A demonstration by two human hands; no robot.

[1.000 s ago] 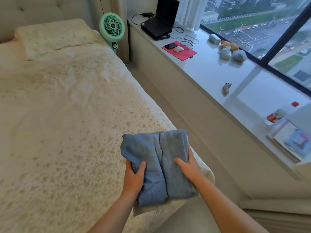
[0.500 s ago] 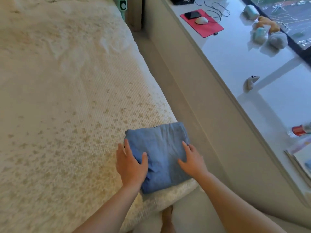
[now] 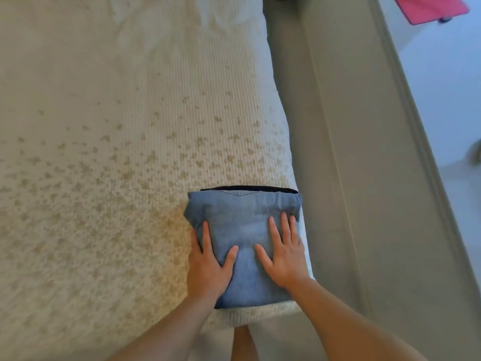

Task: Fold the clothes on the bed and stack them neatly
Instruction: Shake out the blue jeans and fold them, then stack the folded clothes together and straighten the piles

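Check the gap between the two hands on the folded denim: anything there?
Head view: only bare blue cloth of the folded denim lies between the left hand and right hand, both pressed flat on it.

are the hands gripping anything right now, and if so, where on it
Nothing is gripped. The left hand and right hand press flat on the folded blue garment's near half.

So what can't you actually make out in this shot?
- Head view: the dark item under the folded blue garment shows only as a thin edge; the garment covers the rest.
- The red mat on the sill is cut off by the top edge.
- The left hand and right hand lie flat on the garment, hiding its surface beneath them.
- A grey object is cut by the right edge; unidentifiable.
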